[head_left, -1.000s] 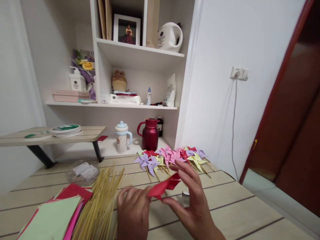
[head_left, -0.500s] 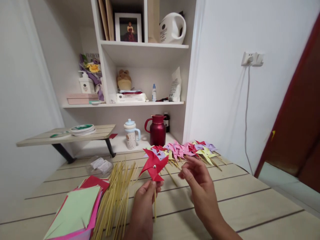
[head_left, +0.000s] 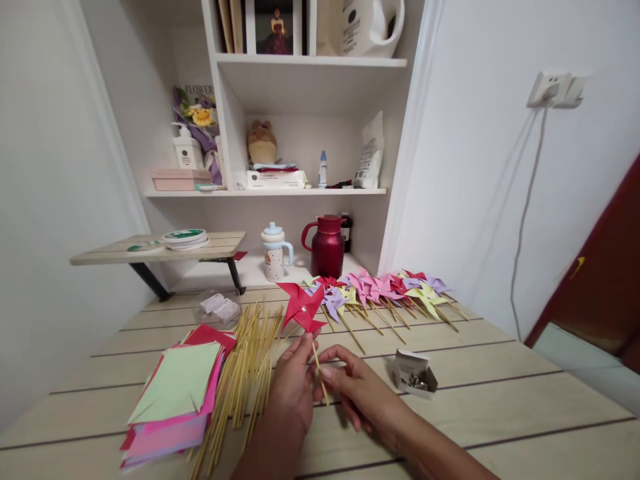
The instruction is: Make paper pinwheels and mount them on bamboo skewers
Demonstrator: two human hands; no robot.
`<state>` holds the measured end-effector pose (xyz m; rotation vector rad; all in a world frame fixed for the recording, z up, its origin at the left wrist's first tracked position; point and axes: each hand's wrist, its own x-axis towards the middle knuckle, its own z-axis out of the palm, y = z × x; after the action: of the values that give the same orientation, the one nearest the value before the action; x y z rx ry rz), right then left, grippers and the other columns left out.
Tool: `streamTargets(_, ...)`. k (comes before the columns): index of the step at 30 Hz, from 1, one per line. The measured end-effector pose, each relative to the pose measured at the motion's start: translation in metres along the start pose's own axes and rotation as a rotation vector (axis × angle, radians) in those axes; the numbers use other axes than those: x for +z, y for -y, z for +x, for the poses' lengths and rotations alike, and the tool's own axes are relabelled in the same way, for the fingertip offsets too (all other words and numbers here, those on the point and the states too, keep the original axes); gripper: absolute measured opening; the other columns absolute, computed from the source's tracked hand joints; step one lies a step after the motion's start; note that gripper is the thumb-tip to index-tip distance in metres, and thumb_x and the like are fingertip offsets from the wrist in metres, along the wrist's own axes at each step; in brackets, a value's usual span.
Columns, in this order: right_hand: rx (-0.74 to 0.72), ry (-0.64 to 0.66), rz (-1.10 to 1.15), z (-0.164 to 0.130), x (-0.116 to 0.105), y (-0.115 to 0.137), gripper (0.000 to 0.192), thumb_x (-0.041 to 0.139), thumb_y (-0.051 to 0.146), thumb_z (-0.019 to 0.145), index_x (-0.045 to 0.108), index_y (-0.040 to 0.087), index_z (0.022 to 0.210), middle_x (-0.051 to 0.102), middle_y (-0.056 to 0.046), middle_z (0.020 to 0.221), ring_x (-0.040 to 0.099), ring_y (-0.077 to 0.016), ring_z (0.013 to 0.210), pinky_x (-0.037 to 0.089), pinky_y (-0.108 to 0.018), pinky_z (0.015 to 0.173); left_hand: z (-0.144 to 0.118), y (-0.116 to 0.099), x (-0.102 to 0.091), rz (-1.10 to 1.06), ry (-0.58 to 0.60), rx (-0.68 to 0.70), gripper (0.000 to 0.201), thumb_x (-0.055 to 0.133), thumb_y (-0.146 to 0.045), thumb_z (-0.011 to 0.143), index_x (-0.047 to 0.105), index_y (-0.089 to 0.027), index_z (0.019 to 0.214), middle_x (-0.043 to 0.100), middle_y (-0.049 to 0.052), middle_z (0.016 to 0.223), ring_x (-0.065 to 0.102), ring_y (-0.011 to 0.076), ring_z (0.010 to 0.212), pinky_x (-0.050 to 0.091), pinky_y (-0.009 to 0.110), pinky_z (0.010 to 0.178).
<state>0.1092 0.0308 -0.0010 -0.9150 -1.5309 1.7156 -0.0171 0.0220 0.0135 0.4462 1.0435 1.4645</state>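
A red paper pinwheel (head_left: 303,308) with a shiny fastener at its middle stands nearly upright on a thin wooden stick. My left hand (head_left: 294,380) is closed on the stick just below the paper blades. Lower on the same stick, the thumb and fingers of my right hand (head_left: 353,387) close round it; part of their grip is hidden. Left of my hands lies a loose bundle of wooden sticks (head_left: 245,373). Beside that is a stack of coloured paper squares (head_left: 175,383), pale green on top.
Finished pinwheels (head_left: 375,290) in several colours lie along the back of the table. A small open box (head_left: 414,375) with metal bits sits at the right. Behind stand a red jug (head_left: 327,250), a cup (head_left: 274,257) and, to the left, a small raised stand (head_left: 115,252).
My right hand has come down and left, from open beside the pinwheel to its stick. The view has shifted, and the small box now shows.
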Motion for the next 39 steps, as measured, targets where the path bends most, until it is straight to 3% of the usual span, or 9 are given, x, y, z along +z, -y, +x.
streamTargets(3, 0.013, -0.007, 0.058, 0.004, 0.001, -0.007, 0.047, 0.073, 0.049, 0.07, 0.052, 0.018, 0.098, 0.071, 0.001, 0.067, 0.041, -0.0031, 0.027, 0.023, -0.013, 0.026, 0.0, -0.001, 0.002, -0.007, 0.02, -0.052, 0.034, 0.076, -0.042, 0.074, 0.074, -0.02, 0.099, 0.065, 0.008, 0.106, 0.06, 0.0175, 0.087, 0.044, 0.022, 0.054)
streamTargets(7, 0.023, -0.027, 0.121, 0.006, 0.001, -0.011, 0.043, 0.077, 0.047, 0.066, 0.055, 0.016, 0.085, 0.069, 0.001, 0.061, 0.047, -0.0052, 0.03, 0.031, -0.015, 0.03, 0.002, 0.0, 0.003, -0.069, 0.05, -0.021, 0.021, 0.074, -0.035, 0.078, 0.075, -0.018, 0.088, 0.067, 0.009, 0.112, 0.061, 0.0157, 0.089, 0.051, 0.022, 0.063)
streamTargets(13, 0.029, 0.054, 0.194, 0.004, -0.002, -0.011, 0.042, 0.076, 0.051, 0.067, 0.056, 0.016, 0.077, 0.07, -0.002, 0.06, 0.051, -0.008, 0.032, 0.031, -0.017, 0.033, 0.004, 0.002, 0.001, -0.091, 0.112, -0.058, 0.016, 0.077, -0.029, 0.075, 0.074, -0.017, 0.085, 0.07, 0.009, 0.107, 0.063, 0.0131, 0.076, 0.053, 0.022, 0.065)
streamTargets(17, 0.028, 0.026, 0.204, 0.005, -0.003, -0.012, 0.041, 0.078, 0.049, 0.064, 0.055, 0.016, 0.073, 0.069, -0.002, 0.056, 0.049, -0.007, 0.031, 0.029, -0.017, 0.034, 0.006, 0.003, -0.001, 0.014, 0.148, 0.039, 0.026, 0.079, -0.036, 0.072, 0.075, -0.015, 0.086, 0.071, 0.009, 0.096, 0.063, 0.0141, 0.075, 0.052, 0.024, 0.066)
streamTargets(25, -0.006, -0.083, 0.216, 0.007, -0.005, -0.008, 0.039, 0.076, 0.049, 0.066, 0.056, 0.015, 0.072, 0.068, -0.001, 0.056, 0.047, -0.0059, 0.031, 0.026, -0.017, 0.036, 0.01, 0.008, -0.001, 0.234, 0.034, 0.212, 0.038, 0.085, -0.037, 0.063, 0.073, -0.018, 0.094, 0.071, 0.007, 0.097, 0.064, 0.0188, 0.088, 0.047, 0.026, 0.075)
streamTargets(29, -0.009, -0.107, 0.191, 0.006, -0.006, -0.005, 0.04, 0.077, 0.049, 0.066, 0.057, 0.015, 0.071, 0.068, -0.002, 0.057, 0.047, -0.0058, 0.032, 0.028, -0.018, 0.036, 0.009, 0.01, -0.004, 0.248, 0.015, 0.274, 0.039, 0.078, -0.05, 0.069, 0.072, -0.017, 0.09, 0.068, 0.004, 0.088, 0.06, 0.0191, 0.089, 0.045, 0.027, 0.079)
streamTargets(33, 0.007, -0.091, 0.177, 0.004, -0.004, -0.006, 0.038, 0.077, 0.047, 0.066, 0.058, 0.015, 0.072, 0.068, -0.001, 0.057, 0.047, -0.0055, 0.032, 0.028, -0.018, 0.037, 0.009, 0.008, -0.006, 0.258, -0.057, 0.283, 0.048, 0.072, -0.06, 0.071, 0.071, -0.017, 0.093, 0.067, 0.006, 0.094, 0.058, 0.0207, 0.094, 0.043, 0.029, 0.08)
streamTargets(39, 0.026, -0.061, 0.16, 0.005, -0.002, -0.011, 0.036, 0.077, 0.045, 0.065, 0.058, 0.015, 0.071, 0.069, -0.002, 0.057, 0.048, -0.0059, 0.032, 0.026, -0.017, 0.036, 0.005, 0.007, -0.003, 0.269, 0.002, 0.313, 0.042, 0.075, -0.056, 0.069, 0.068, -0.017, 0.083, 0.063, 0.001, 0.079, 0.055, 0.0152, 0.077, 0.043, 0.026, 0.074)
